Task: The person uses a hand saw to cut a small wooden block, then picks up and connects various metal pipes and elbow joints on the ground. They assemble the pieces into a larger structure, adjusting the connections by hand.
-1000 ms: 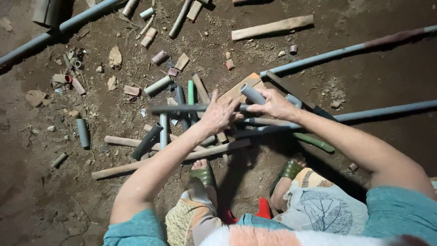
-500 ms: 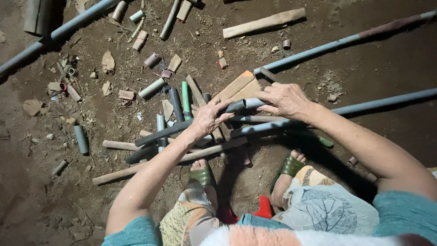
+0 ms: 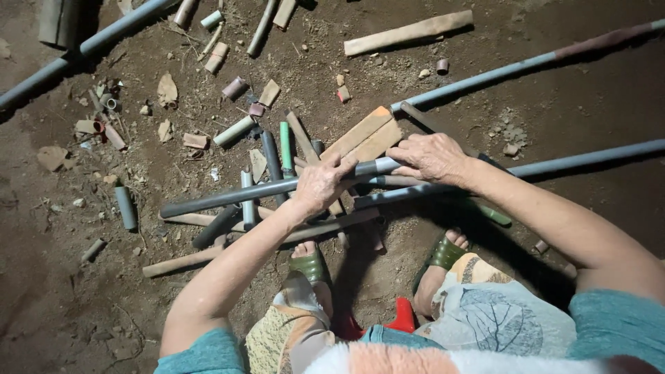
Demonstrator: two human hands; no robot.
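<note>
- Lying well to the left of the left hand, a short stub (image 3: 126, 206) of pipe rests on the dirt floor (image 3: 568, 118).
- Grey pipe (image 3: 228, 195): plain, dull and straight. It runs from far left of the left hand, through that hand, to the right hand, and sits across the top of the heap. A second ago it lay level among the other lengths. It now slants, with its left end swung toward the person, so it appears to have been picked out of the heap.
- Left hand (image 3: 322, 183): closed around the grey pipe near its middle. A second ago its fingers were spread flat on the heap, so the grip is new.
- Green piece (image 3: 285, 145): upright in the view, just beyond the left hand and untouched.
- Wood blocks (image 3: 367, 135): two flat tan pieces lying between the hands on their far side.
- Right hand (image 3: 433, 158): palm down, fingers folded over the grey pipe's right end and holding it. It has hardly shifted.
- Long pipes (image 3: 575, 159): these reach away to the right of the right hand, clear of it.
</note>
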